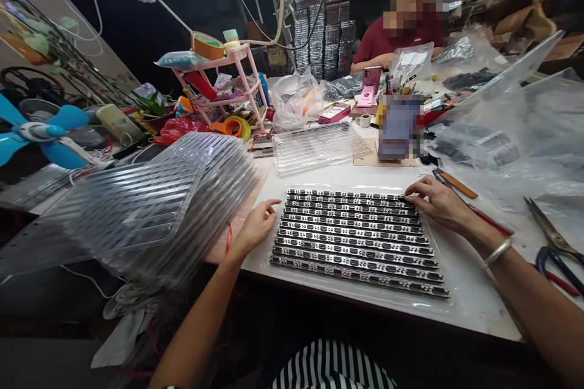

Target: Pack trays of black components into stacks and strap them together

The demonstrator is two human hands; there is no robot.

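Observation:
A clear plastic tray point(356, 309) lies on the white table, filled with several parallel rows of black and silver connector strips point(356, 243). Beside the tray's upper left corner is my left hand point(258, 223), its fingers apart and holding nothing. At the upper right corner, my right hand point(433, 199) touches the end of the top strip with its fingertips; the fingers are bent close together, and whether they pinch the strip is hard to tell.
Stacked clear trays point(173, 194) rise at the left, near a blue fan point(39, 132). Another clear tray point(319, 149) lies behind. Scissors point(554, 243) and plastic bags are at the right. A phone stands on a holder point(396, 127); a person in a red shirt point(420, 30) sits opposite.

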